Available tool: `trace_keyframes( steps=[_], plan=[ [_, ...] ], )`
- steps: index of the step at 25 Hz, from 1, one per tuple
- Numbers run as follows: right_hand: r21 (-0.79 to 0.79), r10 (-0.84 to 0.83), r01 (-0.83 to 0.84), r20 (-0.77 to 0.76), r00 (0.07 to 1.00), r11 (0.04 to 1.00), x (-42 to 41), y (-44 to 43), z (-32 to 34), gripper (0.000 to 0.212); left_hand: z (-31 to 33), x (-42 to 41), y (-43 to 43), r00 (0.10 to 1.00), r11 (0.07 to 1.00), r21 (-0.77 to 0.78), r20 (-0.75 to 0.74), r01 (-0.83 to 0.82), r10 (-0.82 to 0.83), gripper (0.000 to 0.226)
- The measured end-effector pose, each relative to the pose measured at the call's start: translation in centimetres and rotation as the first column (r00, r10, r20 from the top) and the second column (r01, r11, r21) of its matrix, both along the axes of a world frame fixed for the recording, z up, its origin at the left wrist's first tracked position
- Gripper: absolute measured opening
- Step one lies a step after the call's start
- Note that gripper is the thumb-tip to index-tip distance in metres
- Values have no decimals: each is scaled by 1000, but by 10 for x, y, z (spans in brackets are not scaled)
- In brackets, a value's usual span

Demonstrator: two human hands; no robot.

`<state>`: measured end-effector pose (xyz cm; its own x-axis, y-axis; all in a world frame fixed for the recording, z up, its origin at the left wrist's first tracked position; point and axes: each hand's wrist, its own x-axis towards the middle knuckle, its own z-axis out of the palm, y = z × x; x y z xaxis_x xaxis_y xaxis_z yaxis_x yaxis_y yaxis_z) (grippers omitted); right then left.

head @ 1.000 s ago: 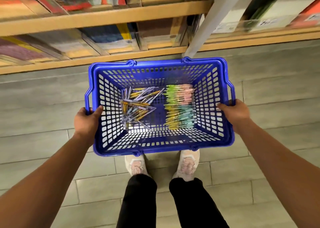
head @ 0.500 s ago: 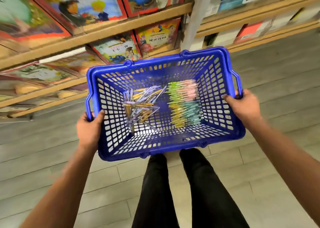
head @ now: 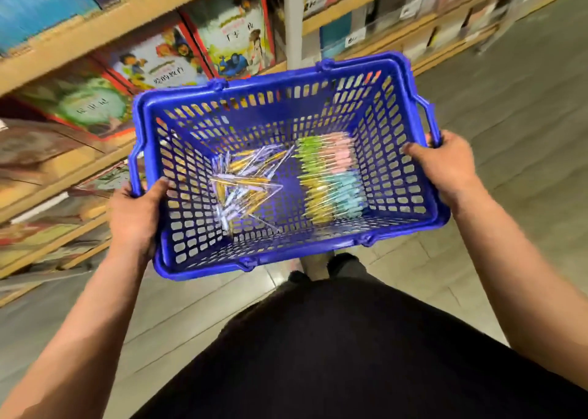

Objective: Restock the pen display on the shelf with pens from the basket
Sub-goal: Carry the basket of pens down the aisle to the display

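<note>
I hold a blue plastic basket (head: 397,170) in front of me at waist height, above the floor. My left hand (head: 136,215) grips its left rim and my right hand (head: 445,164) grips its right rim near the side handle. Inside lie a loose heap of clear and yellow pens (head: 245,189) on the left and a neat block of green, pink, yellow and teal pens (head: 331,176) on the right. No pen display is in view.
Wooden shelves (head: 127,11) with picture books (head: 235,40) run along the left and back. A white upright post (head: 291,17) stands behind the basket. Grey tiled floor (head: 521,106) stretches to the right. My dark trousers fill the lower middle.
The view has swung left and tilted along the shelves, and the basket now sits tilted with its right end farther away. Both hands keep the same grip. The pens stay in place.
</note>
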<state>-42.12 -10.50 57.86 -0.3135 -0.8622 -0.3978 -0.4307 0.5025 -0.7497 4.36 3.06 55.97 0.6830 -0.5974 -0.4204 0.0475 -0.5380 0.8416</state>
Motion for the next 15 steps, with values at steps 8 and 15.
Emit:
trace_keyframes(
  steps=[8,15],
  plan=[
    [-32,-332,333,33,943,943,-80,56,37,19,32,-67,-82,953,953,-14,35,302,-302,28],
    [-63,-587,586,1,809,808,-178,94,49,23,44,-193,-188,829,823,-108,17,558,-560,12]
  ],
)
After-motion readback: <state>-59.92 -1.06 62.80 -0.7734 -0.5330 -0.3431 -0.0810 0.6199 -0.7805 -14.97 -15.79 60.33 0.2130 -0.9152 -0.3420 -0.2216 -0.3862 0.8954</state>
